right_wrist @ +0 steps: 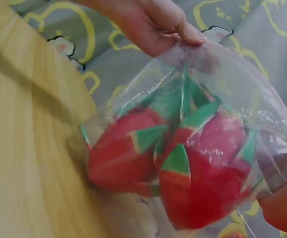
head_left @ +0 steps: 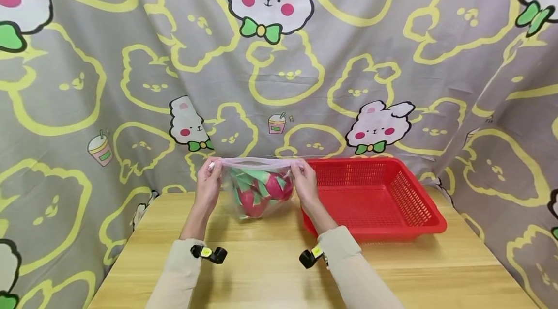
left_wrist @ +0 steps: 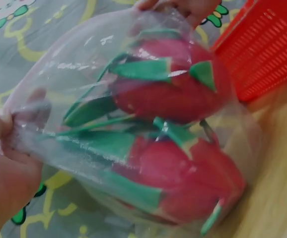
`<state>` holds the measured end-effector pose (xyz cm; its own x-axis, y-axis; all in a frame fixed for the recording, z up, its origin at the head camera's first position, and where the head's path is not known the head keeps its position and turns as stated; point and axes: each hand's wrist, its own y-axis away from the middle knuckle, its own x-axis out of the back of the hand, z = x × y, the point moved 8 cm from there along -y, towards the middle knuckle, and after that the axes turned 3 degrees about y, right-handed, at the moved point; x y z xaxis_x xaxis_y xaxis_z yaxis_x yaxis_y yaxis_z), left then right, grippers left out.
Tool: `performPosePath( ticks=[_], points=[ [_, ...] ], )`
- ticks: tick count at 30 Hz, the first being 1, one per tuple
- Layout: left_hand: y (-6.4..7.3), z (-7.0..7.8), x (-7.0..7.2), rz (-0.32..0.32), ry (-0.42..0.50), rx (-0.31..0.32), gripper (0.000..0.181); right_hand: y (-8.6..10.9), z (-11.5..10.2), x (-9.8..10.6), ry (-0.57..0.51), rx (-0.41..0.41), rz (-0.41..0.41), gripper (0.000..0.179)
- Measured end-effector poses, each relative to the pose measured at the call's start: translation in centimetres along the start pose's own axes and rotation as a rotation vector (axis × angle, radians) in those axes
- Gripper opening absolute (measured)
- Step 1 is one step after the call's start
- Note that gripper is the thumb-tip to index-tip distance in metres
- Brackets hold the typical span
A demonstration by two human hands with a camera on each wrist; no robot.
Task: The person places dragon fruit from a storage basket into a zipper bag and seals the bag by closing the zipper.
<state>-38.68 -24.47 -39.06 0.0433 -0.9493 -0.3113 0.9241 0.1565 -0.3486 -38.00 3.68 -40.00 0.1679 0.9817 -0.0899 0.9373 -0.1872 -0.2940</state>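
A clear plastic zip bag [head_left: 271, 208] hangs just above the table with two dragon fruits inside. One dragon fruit [head_left: 252, 202] sits lower left, the other dragon fruit [head_left: 278, 186] to its right; both are red with green-tipped scales. My left hand [head_left: 208, 183] pinches the left corner of the bag's pale rim. At the opposite corner my right hand [head_left: 306, 182] pinches the rim between thumb and fingers. The mouth is stretched wide between them and shows a narrow gap. In the left wrist view, both dragon fruits [left_wrist: 178, 178] press against the film.
A red plastic basket [head_left: 375, 231] with slotted walls stands on the wooden table [head_left: 261, 265], right beside my right hand and forearm. Behind the table hangs a grey curtain [head_left: 287, 67] with cartoon prints. Each sleeve carries a small black wrist camera [head_left: 209, 253].
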Motion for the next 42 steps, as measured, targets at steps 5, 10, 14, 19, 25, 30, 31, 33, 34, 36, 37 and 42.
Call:
performPosePath(
  ticks=[5, 10, 14, 19, 25, 30, 31, 33, 34, 36, 37, 42],
  points=[
    [2.5, 0.8, 0.5, -0.087, 0.044, 0.029, 0.015, 2.0, -0.7, 0.6, 0.022, 0.062, -0.110, 0.022],
    [4.7, 1.4, 1.1, -0.187, 0.011, 0.058, 0.012, 4.1, -1.5, 1.2, 0.107, 0.141, -0.203, 0.021],
    [6.6, 1.6, 1.9, -0.327, -0.030, 0.064, 0.016, 5.8, -1.7, 1.5, 0.178, 0.172, -0.290, 0.018],
    [8.6, 0.8, 3.0, -0.518, -0.089, 0.074, 0.026, 8.1, -1.3, 1.3, 0.365, 0.275, -0.425, 0.016],
    [9.7, 0.0, 4.0, -0.559, -0.214, 0.093, 0.026, 10.5, -1.5, 0.1, 0.573, 0.411, -0.535, 0.013],
    [10.4, -0.4, 5.8, -0.540, -0.324, 0.144, 0.025, 12.5, 0.0, -1.8, 0.671, 0.416, -0.672, 0.015],
    [10.5, -0.6, 6.1, -0.540, -0.348, 0.153, 0.024, 12.9, 0.4, -2.1, 0.692, 0.422, -0.687, 0.015],
    [10.6, -1.0, 6.7, -0.538, -0.382, 0.169, 0.023, 13.4, 1.1, -2.5, 0.724, 0.447, -0.693, 0.016],
    [10.7, -1.3, 6.9, -0.534, -0.392, 0.175, 0.023, 13.5, 1.3, -2.6, 0.731, 0.460, -0.685, 0.016],
    [10.8, -1.9, 7.2, -0.536, -0.406, 0.182, 0.022, 13.5, 1.6, -2.6, 0.741, 0.488, -0.653, 0.014],
    [10.8, -2.3, 7.4, -0.538, -0.417, 0.187, 0.021, 13.4, 1.8, -2.6, 0.745, 0.496, -0.635, 0.014],
    [11.2, -4.9, 7.9, -0.550, -0.464, 0.242, 0.020, 12.7, 2.8, -2.6, 0.768, 0.494, -0.610, 0.014]
  ],
)
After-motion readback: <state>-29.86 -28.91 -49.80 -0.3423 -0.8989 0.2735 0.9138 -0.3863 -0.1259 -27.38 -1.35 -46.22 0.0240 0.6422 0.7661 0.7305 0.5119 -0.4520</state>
